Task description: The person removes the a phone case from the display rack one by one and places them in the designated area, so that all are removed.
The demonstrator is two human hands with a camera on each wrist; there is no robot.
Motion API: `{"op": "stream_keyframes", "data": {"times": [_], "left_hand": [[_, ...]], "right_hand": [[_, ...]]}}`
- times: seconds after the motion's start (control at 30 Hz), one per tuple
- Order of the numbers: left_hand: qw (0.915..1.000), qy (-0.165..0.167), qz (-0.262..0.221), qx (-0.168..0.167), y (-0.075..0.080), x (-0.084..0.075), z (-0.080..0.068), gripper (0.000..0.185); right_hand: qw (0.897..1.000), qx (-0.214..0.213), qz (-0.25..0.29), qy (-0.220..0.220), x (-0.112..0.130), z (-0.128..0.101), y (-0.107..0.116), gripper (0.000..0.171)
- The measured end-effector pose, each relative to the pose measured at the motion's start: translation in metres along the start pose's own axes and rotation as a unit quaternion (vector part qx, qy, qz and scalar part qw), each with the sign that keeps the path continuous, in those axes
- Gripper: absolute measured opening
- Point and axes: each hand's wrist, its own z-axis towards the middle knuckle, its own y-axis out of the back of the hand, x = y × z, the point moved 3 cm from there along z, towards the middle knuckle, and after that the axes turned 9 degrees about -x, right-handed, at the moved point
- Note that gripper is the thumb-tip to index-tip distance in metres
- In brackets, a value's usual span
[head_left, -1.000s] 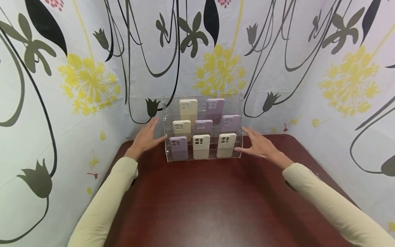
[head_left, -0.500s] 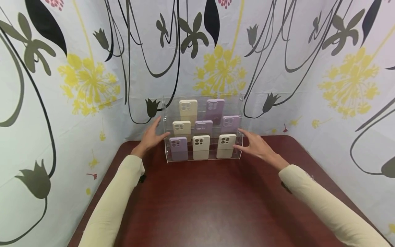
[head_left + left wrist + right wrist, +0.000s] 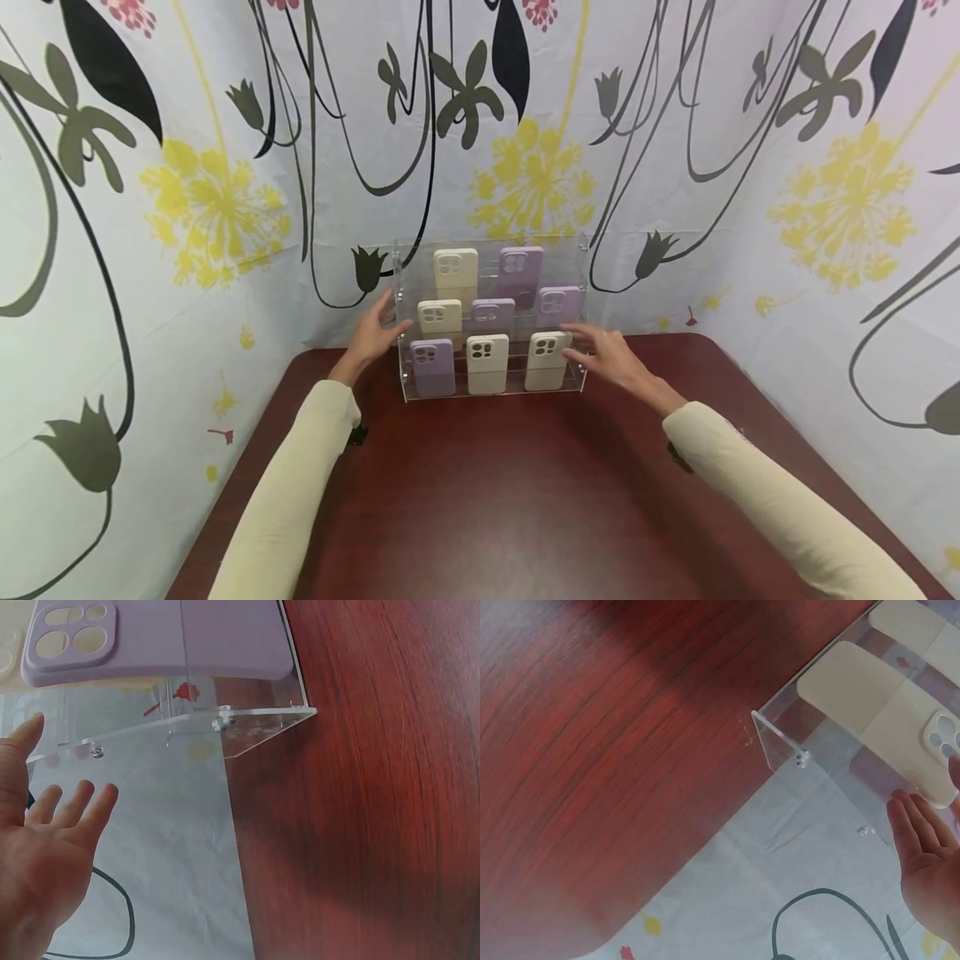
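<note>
A clear acrylic display stand holds several phone cases in three tiers. In its bottom row are a lilac phone case, a cream phone case and another cream phone case at the right end. My right hand is at the upper right corner of that last case. Its thumb is by the camera cutout in the right wrist view, and its extended fingers are at the case's edge; contact is unclear. My left hand is spread beside the stand's left side panel, holding nothing.
Higher up stand a cream case and lilac cases such as the top one. The dark red table ends behind the stand against a floral-printed cloth.
My right hand has moved left from the stand's right side to the corner of the right-end cream case. My left hand has shifted slightly right, staying by the left panel.
</note>
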Motion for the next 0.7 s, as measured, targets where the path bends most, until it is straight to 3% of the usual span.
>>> {"op": "stream_keyframes", "data": {"times": [0.23,0.47,0.7], "left_hand": [[0.998,0.019,-0.06,0.001,-0.0066,-0.001,-0.0021,0.085],[0.9979,0.004,-0.063,-0.014,-0.0082,0.0072,-0.0008,0.085],[0.9981,0.005,-0.061,-0.003,-0.0087,0.0066,-0.001,0.085]], "right_hand": [[1.0,-0.012,0.003,-0.004,-0.002,0.0036,-0.0071,0.039],[0.999,-0.042,0.007,-0.032,-0.0046,0.0051,-0.0108,0.035],[0.997,-0.071,0.002,-0.031,-0.008,0.0045,-0.0102,0.03]]}}
